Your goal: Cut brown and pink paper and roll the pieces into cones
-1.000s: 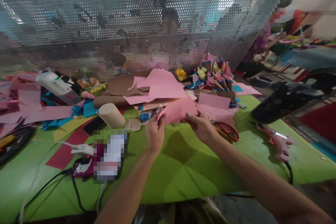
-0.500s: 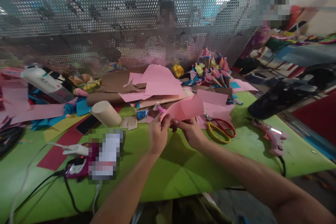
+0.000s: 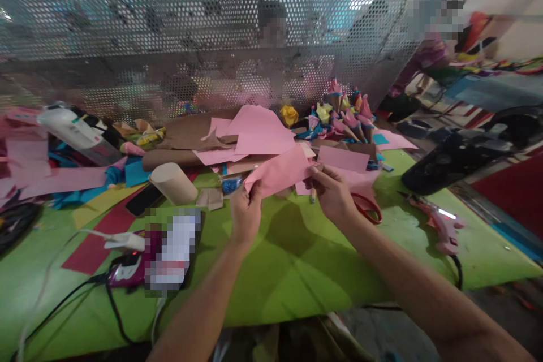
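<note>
A strip of pink paper (image 3: 283, 171) is stretched between my two hands, above the green table (image 3: 288, 271). My left hand (image 3: 246, 208) pinches its left end between thumb and fingers. At the right end, my right hand (image 3: 333, 192) grips the paper's edge the same way. Behind the strip lie more pink paper sheets (image 3: 265, 130) in a pile. Beside my right wrist shows a red handle of the scissors (image 3: 370, 209); the rest of them is hidden by my hand and arm. A small blue crumpled piece (image 3: 231, 183) sits just beyond my left hand.
A cardboard tube (image 3: 173, 183), a phone (image 3: 176, 249) and a purple power strip (image 3: 127, 270) with cables lie left. To the right are a pink glue gun (image 3: 443, 226) and a dark bottle (image 3: 436, 158). Paper cones (image 3: 350, 116) stand behind. A person (image 3: 424, 62) sits farther right.
My hands have moved apart, the right one to the right and upward. The pink paper, curled before, is now drawn out flatter between them. The scissors' yellow handle is now covered.
</note>
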A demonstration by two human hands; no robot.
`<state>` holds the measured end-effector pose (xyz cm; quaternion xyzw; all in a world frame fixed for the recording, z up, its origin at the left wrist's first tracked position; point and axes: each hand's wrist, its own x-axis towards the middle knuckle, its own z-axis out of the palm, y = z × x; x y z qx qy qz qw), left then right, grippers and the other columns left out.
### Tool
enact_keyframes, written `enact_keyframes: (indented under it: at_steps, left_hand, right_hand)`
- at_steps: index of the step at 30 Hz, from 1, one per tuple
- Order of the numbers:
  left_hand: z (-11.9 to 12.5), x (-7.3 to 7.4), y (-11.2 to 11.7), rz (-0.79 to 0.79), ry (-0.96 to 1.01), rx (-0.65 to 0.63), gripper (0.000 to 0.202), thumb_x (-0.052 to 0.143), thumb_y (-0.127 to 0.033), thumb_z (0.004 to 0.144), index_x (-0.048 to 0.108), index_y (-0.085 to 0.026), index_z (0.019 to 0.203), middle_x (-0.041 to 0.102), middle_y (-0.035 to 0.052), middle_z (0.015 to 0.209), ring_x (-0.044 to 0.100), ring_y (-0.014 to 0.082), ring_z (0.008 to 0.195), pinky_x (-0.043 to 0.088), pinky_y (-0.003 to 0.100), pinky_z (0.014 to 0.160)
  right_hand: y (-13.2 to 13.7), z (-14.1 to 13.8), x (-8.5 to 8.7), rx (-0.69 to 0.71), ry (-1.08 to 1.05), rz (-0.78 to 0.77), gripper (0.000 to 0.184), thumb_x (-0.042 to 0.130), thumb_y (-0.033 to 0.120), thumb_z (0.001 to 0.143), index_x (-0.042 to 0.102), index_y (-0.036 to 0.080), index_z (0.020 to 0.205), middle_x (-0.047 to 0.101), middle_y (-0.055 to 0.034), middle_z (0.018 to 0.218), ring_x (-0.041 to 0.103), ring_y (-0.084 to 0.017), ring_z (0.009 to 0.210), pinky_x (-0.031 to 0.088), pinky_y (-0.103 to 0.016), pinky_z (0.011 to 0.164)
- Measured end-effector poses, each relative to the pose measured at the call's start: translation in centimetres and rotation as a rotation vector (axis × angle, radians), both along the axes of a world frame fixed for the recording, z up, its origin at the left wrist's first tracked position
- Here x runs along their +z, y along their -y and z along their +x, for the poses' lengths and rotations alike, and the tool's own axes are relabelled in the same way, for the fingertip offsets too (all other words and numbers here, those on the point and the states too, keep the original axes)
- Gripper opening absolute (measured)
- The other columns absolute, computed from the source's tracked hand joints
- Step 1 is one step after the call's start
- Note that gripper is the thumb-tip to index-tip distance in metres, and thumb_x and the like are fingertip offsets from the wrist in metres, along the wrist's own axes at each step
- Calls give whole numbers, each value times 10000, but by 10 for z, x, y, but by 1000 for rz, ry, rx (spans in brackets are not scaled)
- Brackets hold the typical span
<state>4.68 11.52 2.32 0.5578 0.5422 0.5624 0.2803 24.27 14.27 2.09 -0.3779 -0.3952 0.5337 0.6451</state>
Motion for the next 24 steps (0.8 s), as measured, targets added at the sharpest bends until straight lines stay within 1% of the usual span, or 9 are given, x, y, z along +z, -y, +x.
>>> enact_keyframes:
  at_steps: [2,5,7,9,12,16,18,21,24]
  left_hand:
    - [-4,0,-2,-4,-29,-21,457,554,-563,909,523,-215,614,404,-47,500,382,116,495,297,255,513]
    - [-7,-2,-5,-9,-68,-56,487,573,-603,882,494,-219,593,383,-53,469,357,110,472,258,256,483]
    - [-7,-3,-6,-24,-90,-90,506,581,-605,872,469,-221,562,365,-55,448,333,106,450,228,264,472]
    - [-6,-3,-7,-64,-83,-153,516,577,-611,866,470,-219,547,368,-53,447,329,103,440,221,267,469]
    - [-5,-1,-7,-122,-14,-232,497,589,-630,844,526,-206,592,463,-31,528,421,121,521,303,256,514]
    - [-7,0,-11,-116,132,-214,413,635,-599,819,600,-195,743,566,-9,706,493,145,693,393,256,646]
    - [-9,0,-13,-87,170,-188,388,642,-572,822,587,-197,740,540,-17,704,473,140,699,384,252,656]
    - [-11,0,-15,-49,145,-163,377,629,-537,841,560,-197,692,495,-27,668,435,137,679,363,252,650]
    - [-12,1,-15,-46,119,-163,364,618,-524,846,572,-196,697,514,-20,671,444,145,686,371,260,662]
  right_hand:
    - [-5,8,3,-14,-13,7,358,853,515,668,647,222,669,609,21,645,523,-106,580,439,-240,552]
    - [-8,13,6,79,22,13,405,793,611,700,718,234,824,691,-14,784,598,-137,663,483,-255,593]
    - [-6,12,6,138,66,2,398,812,593,693,724,235,844,710,-19,804,633,-159,699,503,-267,618]
    - [-4,9,4,144,80,-35,381,881,530,629,722,230,802,717,-14,768,650,-171,695,519,-277,635]
    - [-3,6,4,115,56,-86,408,934,495,537,730,222,760,728,-10,721,655,-172,660,542,-295,655]
    - [-3,6,7,98,63,-80,406,934,496,529,733,220,749,734,-9,718,649,-160,637,544,-294,652]
    - [-3,6,7,102,70,-74,394,933,490,536,725,218,732,734,-7,725,642,-152,635,536,-284,642]
    - [-3,7,6,97,81,-68,382,937,476,546,708,214,703,723,1,727,626,-136,637,516,-260,623]
    - [-2,8,3,85,91,-69,384,938,473,551,696,213,696,702,10,707,604,-125,618,499,-251,597]
